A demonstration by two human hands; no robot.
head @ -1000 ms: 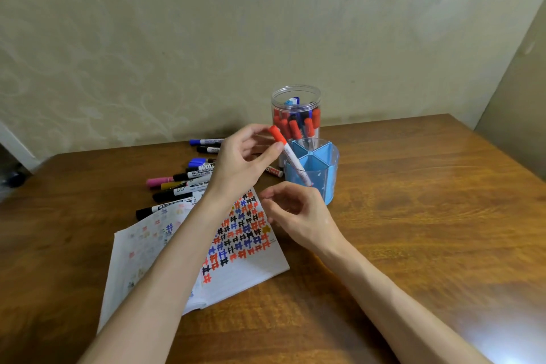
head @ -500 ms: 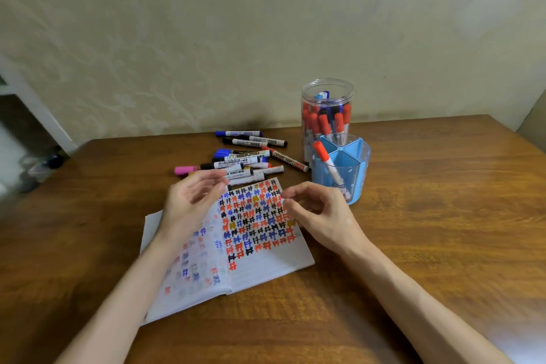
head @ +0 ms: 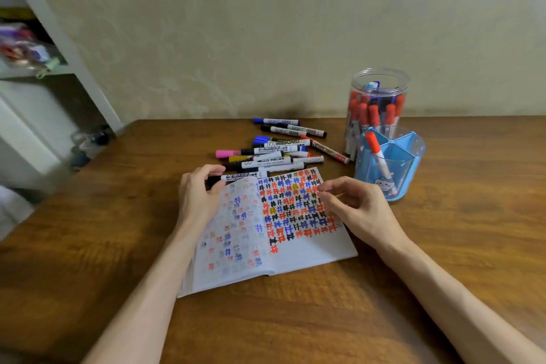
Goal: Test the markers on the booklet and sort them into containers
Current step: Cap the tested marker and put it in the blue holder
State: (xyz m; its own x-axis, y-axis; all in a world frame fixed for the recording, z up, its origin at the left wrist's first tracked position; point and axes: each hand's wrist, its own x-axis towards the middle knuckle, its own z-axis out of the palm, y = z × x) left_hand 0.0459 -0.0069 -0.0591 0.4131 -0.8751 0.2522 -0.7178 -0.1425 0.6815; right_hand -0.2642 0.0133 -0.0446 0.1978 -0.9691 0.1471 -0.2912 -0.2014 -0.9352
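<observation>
The open booklet (head: 274,233) lies flat in the middle of the wooden table (head: 443,245), and its right page is full of little red, blue and black marks. Just past its top edge, at 12 o'clock, a pile of markers (head: 274,151) lies on the table, with black, blue, pink and red caps. The left hand (head: 199,193) sits at the booklet's top left corner, at 10 o'clock, with its fingers curled around the end of a black marker (head: 236,177) at the front of the pile. The right hand (head: 357,210) hangs over the right page, at 3 o'clock, with loose, bent fingers and nothing in them. At 2 o'clock from the booklet stands a blue pen cup (head: 390,162) with one red-capped marker (head: 379,158) leaning inside it. Right behind the cup stands a clear jar (head: 378,109) full of markers, mostly with red caps. A white shelf (head: 32,74) is off the table at 10 o'clock.
</observation>
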